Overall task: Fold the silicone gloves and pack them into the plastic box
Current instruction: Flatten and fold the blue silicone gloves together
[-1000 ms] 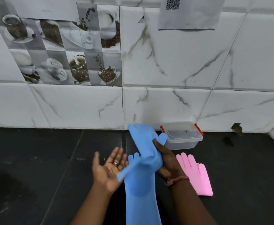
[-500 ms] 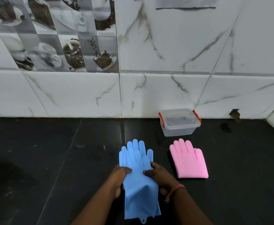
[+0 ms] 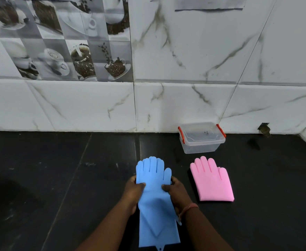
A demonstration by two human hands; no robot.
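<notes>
The blue silicone gloves (image 3: 154,178) lie stacked flat on the black counter (image 3: 58,178), fingers pointing at the wall, cuffs toward me. My left hand (image 3: 133,192) pinches their left edge at the palm, and my right hand (image 3: 176,192) pinches the right edge. To the right lie the pink gloves (image 3: 212,182), folded in half with fingers up. Behind them, against the wall, stands the clear plastic box (image 3: 202,140) with red clips; its lid looks closed.
A white marble-tiled wall (image 3: 184,98) rises at the counter's back edge, with coffee-picture tiles (image 3: 67,42) at upper left. A side wall closes the far right corner. A small hole (image 3: 264,128) shows low in the wall right of the box.
The blue gloves went from held up in the air to lying flat on the counter. Both hands now pinch their sides, and the stack has been squared up.
</notes>
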